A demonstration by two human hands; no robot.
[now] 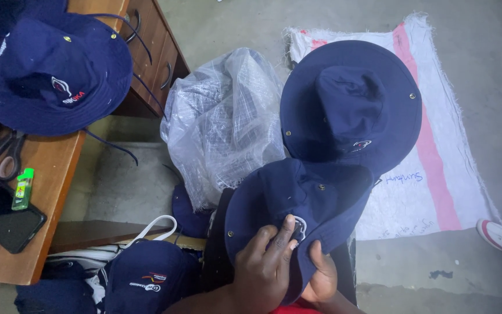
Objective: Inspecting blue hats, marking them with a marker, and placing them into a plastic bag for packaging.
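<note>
Both hands pinch one navy hat (297,203): left hand (262,267) on top, right hand (323,276) under the brim. A second hat (350,110) lies just beyond the grip.

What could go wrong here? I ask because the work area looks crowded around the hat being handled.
The navy hat held by the left hand and right hand overlaps a second hat, so tugging it might drag that one across the white sack. On the desk, another hat's cords hang over the edge and could snag.

Left hand (262,264) and right hand (322,273) both curled closed, fingers pinching.
</note>
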